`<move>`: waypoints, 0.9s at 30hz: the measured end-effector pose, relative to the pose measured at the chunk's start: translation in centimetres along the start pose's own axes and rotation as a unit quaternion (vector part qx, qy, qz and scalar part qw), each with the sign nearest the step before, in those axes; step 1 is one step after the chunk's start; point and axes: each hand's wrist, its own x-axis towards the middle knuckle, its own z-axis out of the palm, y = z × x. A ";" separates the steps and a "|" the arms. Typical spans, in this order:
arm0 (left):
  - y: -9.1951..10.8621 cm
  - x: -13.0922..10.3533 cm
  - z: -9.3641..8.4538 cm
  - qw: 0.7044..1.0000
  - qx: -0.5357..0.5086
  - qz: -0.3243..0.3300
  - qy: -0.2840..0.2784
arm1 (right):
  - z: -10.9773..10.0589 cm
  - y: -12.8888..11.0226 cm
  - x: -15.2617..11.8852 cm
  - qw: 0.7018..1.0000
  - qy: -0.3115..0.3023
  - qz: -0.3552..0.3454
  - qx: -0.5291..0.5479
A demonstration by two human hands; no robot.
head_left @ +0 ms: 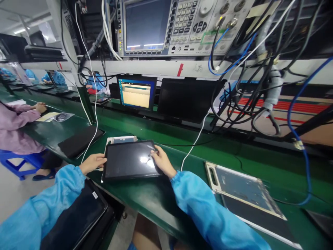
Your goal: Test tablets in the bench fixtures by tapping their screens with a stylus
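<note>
Left hand (93, 163) grips the left edge of a dark tablet (130, 160), fingers curled onto the rim. Right hand (162, 160) rests on the tablet's right side, fingers together and laid across the glass near its upper right corner. The tablet lies flat on the green desk (156, 194) between both hands, its screen dark with a glare spot just left of the right hand. Just beyond the tablet, peeking out behind its far edge, sits a pale tray (121, 139). Farther left of the left hand lies another dark slab (79, 141) with a white cable (94, 114) running over it. Right of the right hand, well apart, a framed panel (241, 189) lies flat. Beyond the hands, a small lit monitor (136, 92) stands. Far left, another person's sleeve (15, 118) rests on the desk.
</note>
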 end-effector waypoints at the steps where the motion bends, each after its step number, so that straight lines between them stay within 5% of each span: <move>1: -0.3 1.2 -0.6 1.000 0.002 -0.008 0.019 | 1.1 -0.3 1.6 1.000 -0.009 -0.002 -0.027; 5: -0.8 5.7 -2.0 0.996 0.015 -0.026 0.081 | 4.7 -1.1 5.8 0.991 -0.025 0.012 -0.133; 11: -2.1 9.6 -2.3 0.989 0.032 -0.048 0.140 | 8.1 -0.4 7.9 0.972 -0.039 0.022 -0.230; 27: -3.3 11.4 -2.5 0.989 0.055 -0.037 0.133 | 8.8 0.8 9.1 0.961 -0.059 0.011 -0.269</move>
